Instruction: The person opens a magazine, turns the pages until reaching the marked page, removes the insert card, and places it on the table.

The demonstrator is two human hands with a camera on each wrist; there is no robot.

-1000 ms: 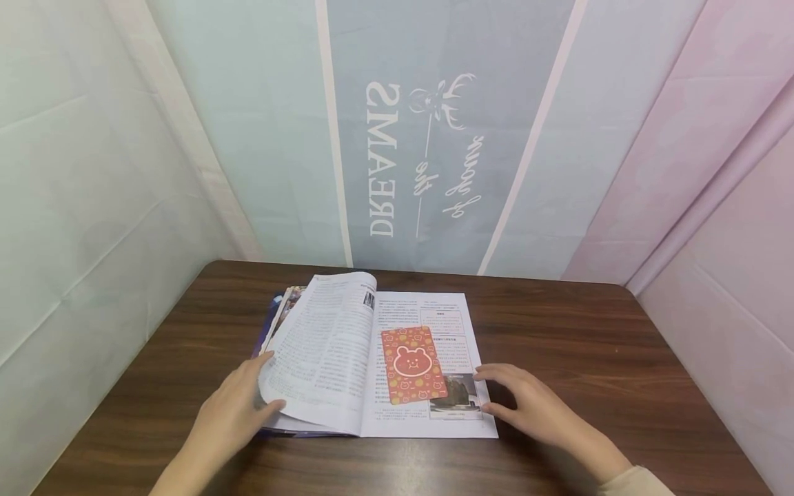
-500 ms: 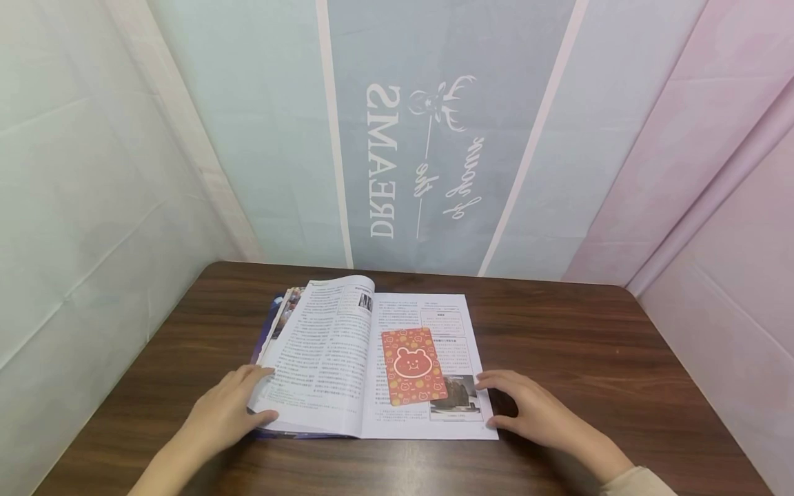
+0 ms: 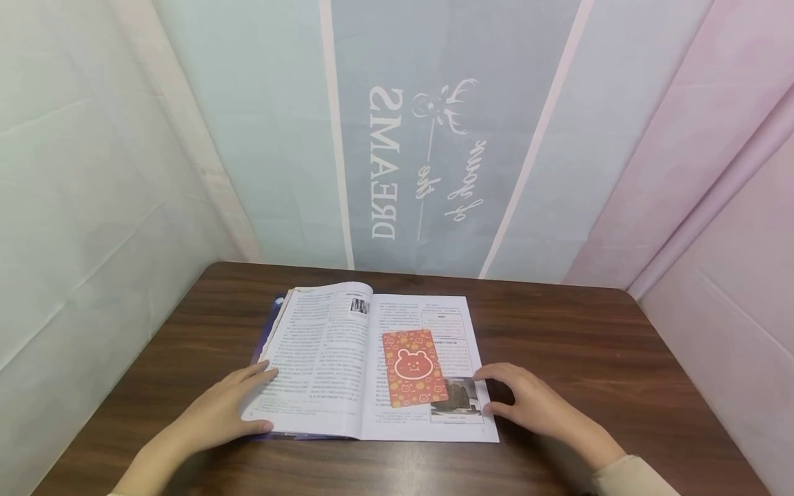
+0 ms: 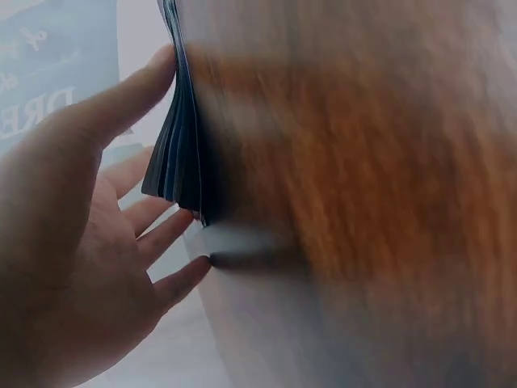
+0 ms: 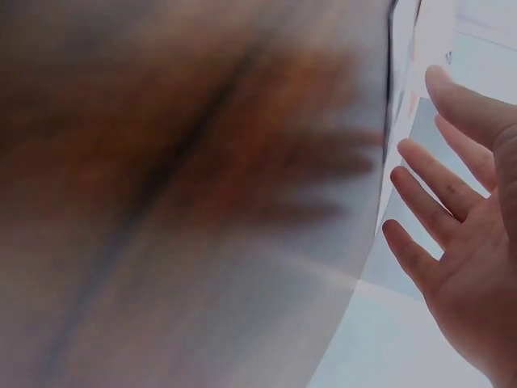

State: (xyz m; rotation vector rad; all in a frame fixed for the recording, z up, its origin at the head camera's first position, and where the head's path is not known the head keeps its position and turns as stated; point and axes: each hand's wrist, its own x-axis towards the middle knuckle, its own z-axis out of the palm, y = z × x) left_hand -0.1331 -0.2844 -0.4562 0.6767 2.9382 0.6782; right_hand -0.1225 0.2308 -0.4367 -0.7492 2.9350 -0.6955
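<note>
An open magazine [image 3: 313, 358] lies on the table in the head view, its left pages bowed up near the spine. On the right page sits a red card [image 3: 414, 366] with a bear face. My left hand [image 3: 214, 408] rests at the magazine's lower left edge, fingertips and thumb on the page. From the left wrist, the thumb touches the fanned page edges [image 4: 174, 153] and the other fingers are extended. My right hand [image 3: 536, 403] has its fingertips and thumb at the right page's outer edge, beside a printed photo; the right wrist view shows its fingers spread and loose.
The dark wood table [image 3: 595, 344] extends on both sides of the magazine. Behind it hangs a pale blue cloth [image 3: 434, 138] with printed lettering and a deer head; pale cloth walls [image 3: 93, 207] close in both sides.
The lifted left page has settled flatter to the left. My left hand has moved left and down with it. The right hand has barely shifted; the card stays in place on the page.
</note>
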